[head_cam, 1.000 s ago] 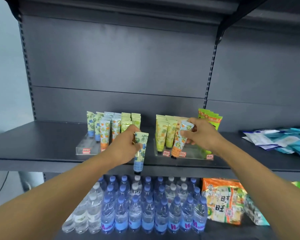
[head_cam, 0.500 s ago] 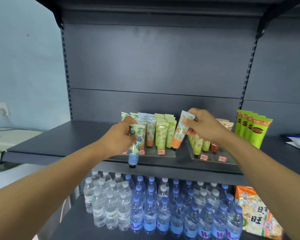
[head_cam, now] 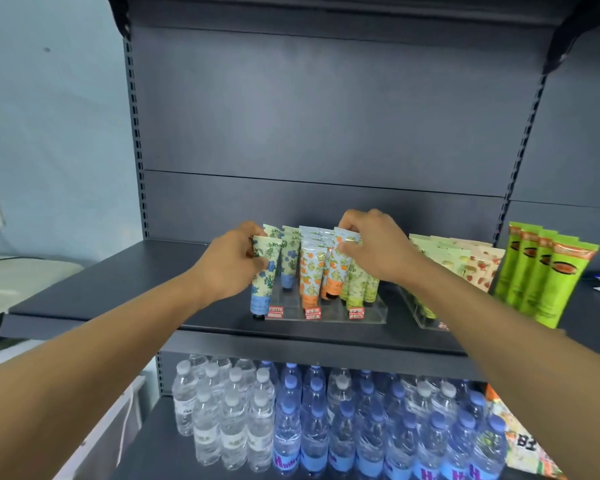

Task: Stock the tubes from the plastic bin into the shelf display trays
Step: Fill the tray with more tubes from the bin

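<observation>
Hands now at left clear display tray (head_cam: 371, 315) on shelf (head_cam: 118, 289), both lower than half a second ago. Left hand (head_cam: 229, 268) grips blue-flower tube (head_cam: 262, 278), cap down at tray's front left edge, nearly seated. Right hand (head_cam: 371, 247) pinches orange-print tube (head_cam: 336, 268), now down among the orange row. Both placements near done; plastic bin out of view.

Floral tubes (head_cam: 312, 268) upright in tray (head_cam: 374, 315)
</observation>
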A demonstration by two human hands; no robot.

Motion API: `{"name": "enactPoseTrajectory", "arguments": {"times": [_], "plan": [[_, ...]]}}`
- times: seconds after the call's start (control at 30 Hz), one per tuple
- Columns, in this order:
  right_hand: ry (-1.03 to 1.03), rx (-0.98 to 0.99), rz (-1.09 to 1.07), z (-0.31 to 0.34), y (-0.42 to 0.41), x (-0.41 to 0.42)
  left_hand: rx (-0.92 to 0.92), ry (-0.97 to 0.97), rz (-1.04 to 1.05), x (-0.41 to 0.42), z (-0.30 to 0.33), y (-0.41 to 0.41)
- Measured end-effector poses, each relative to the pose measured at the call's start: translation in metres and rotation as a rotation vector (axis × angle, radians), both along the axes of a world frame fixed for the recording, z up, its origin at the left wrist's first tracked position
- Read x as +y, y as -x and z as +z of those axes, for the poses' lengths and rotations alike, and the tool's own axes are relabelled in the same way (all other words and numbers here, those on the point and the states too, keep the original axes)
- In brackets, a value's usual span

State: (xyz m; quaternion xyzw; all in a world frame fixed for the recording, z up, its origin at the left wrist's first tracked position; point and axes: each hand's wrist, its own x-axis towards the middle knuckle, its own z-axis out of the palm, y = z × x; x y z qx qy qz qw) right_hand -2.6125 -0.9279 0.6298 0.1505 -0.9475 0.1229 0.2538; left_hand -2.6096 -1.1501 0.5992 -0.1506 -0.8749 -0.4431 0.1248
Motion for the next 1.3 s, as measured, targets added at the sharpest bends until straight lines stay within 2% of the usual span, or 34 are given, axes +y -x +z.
{"name": "enactPoseTrajectory", "arguments": {"times": [0.23,0.73,0.93,1.3], "plan": [[-0.067,-0.025,-0.067,-0.006,0.008,-0.009,0.0,-0.012,-0.02,-0.006,-0.002,0.011],[-0.175,0.004,-0.066,-0.018,0.013,-0.011,0.019,0.002,-0.005,-0.009,-0.004,0.022],[-0.083,-0.051,-0.039,-0.013,0.009,-0.011,0.036,0.028,-0.012,-0.005,0.0,0.029],[-0.062,0.012,0.003,0.008,0.019,-0.008,0.071,0.015,-0.03,-0.004,0.019,0.078]]}}
